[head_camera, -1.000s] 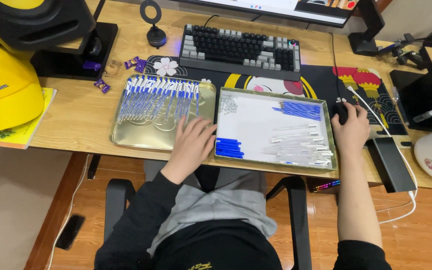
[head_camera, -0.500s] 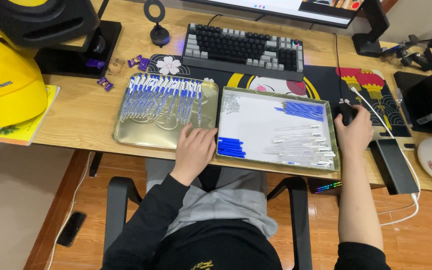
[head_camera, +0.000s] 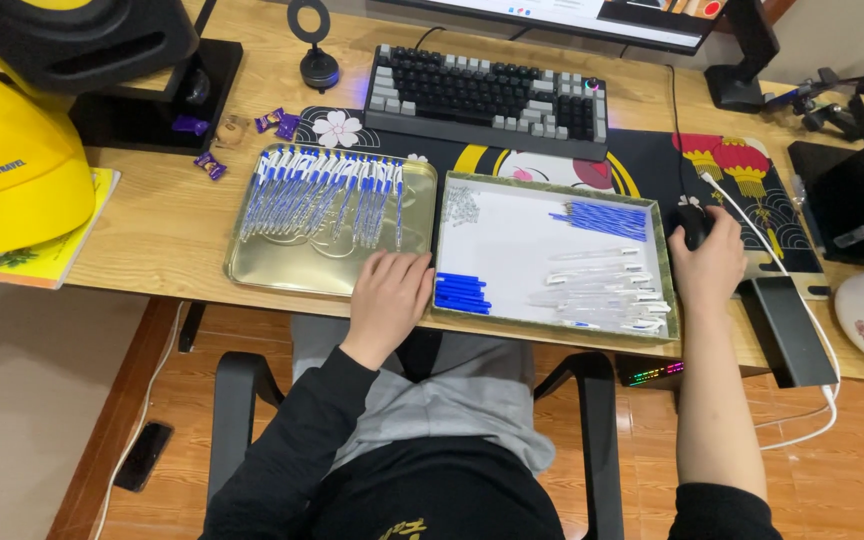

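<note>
Right hand [head_camera: 709, 262] cupped over a black mouse [head_camera: 693, 222], left hand [head_camera: 389, 295] lying flat and open, holding nothing.

The left hand rests palm down at the lower right corner of the gold metal tray [head_camera: 262, 268], centre left of the frame, its fingertips just beside a row of assembled blue-and-white pens [head_camera: 322, 190] lined up along the tray's upper half. Just right of it sits a white tray [head_camera: 512, 250] with a greenish rim, holding blue caps [head_camera: 460, 293] at its lower left, blue refills [head_camera: 600, 219] at its upper right and clear barrels [head_camera: 602, 292] at its lower right. The mouse lies on the dark patterned desk mat [head_camera: 752, 180], right of that tray. A keyboard [head_camera: 487, 98] sits above both trays, a yellow cap [head_camera: 12, 160] at far left.
</note>
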